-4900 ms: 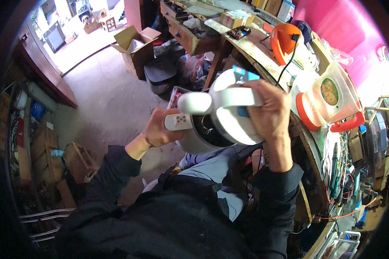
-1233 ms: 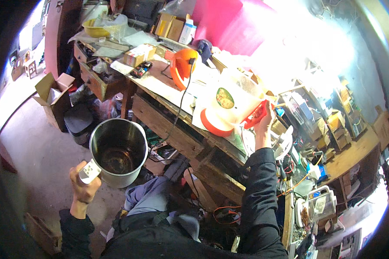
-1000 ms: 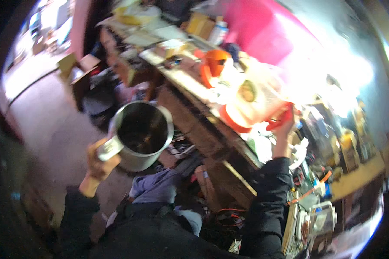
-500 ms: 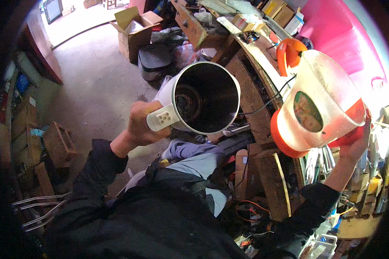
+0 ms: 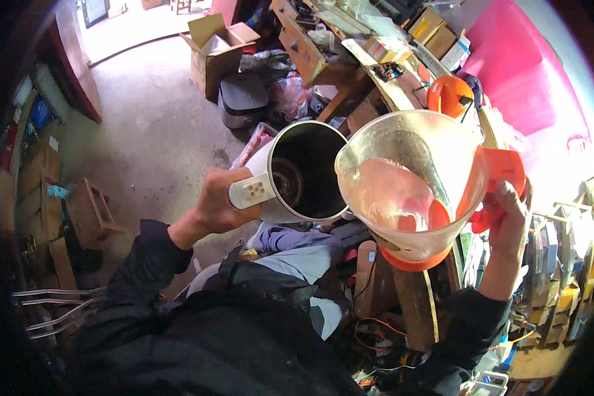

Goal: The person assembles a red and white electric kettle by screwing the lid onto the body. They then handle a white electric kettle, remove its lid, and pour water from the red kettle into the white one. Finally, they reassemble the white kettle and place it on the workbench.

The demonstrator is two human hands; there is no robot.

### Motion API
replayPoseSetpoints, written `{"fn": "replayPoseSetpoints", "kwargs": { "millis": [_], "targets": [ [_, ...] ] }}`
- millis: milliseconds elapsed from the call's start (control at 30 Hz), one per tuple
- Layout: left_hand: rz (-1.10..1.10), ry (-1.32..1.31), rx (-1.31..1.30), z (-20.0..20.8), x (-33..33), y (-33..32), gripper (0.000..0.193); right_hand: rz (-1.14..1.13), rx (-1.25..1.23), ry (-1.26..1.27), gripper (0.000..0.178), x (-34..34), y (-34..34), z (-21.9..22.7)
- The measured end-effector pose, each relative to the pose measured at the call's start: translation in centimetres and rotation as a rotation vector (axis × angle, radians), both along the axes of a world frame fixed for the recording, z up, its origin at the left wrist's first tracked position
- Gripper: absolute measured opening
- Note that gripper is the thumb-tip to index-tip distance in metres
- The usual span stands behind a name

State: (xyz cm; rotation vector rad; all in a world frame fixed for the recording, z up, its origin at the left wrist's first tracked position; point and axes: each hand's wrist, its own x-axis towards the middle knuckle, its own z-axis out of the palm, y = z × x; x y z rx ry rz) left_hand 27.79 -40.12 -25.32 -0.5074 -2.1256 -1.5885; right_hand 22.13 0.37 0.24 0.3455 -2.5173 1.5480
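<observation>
My left hand (image 5: 219, 201) is wrapped round the handle of a white jug (image 5: 308, 173), which has a metal rim, a dark stained inside and several small round marks on its handle. The jug's mouth is turned up and toward me. On the right, my right hand (image 5: 510, 210) grips the orange handle of a clear plastic pitcher (image 5: 402, 191) with an orange base. Clear liquid seems to lie low inside it. The pitcher tilts left, its spout close beside the jug's rim; whether they touch I cannot tell. Part of the jug's right side is hidden behind the pitcher.
Beyond my hands stand a grey rounded appliance (image 5: 243, 99) and an open cardboard box (image 5: 211, 69). A cluttered workbench (image 5: 402, 96) holds an orange round part (image 5: 447, 96) and small boxes. Pink sheeting (image 5: 508, 72) covers the back right. A wooden stool (image 5: 94, 210) lies at the left.
The pitcher has moved left, from well apart to beside the jug, and now shows its inside. The jug has shifted slightly down and left.
</observation>
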Motion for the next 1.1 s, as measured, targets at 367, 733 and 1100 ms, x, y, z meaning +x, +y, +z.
{"fn": "replayPoseSetpoints", "kwargs": {
  "millis": [367, 733, 1100],
  "targets": [
    [-0.023, -0.037, 0.010, -0.2, -0.1, 0.4, 0.019, 0.079, 0.389, 0.020, 0.053, 0.2, -8.5, 1.5],
    [-0.026, -0.041, 0.040, -0.9, -0.2, 0.8, 0.018, 0.130, 0.534, 0.092, 0.046, -0.5, -10.2, 2.0],
    [-0.032, -0.064, 0.090, -1.5, -0.2, 1.3, 0.015, 0.170, 0.848, 0.226, 0.056, -0.4, -13.1, 3.6]
  ]
}}
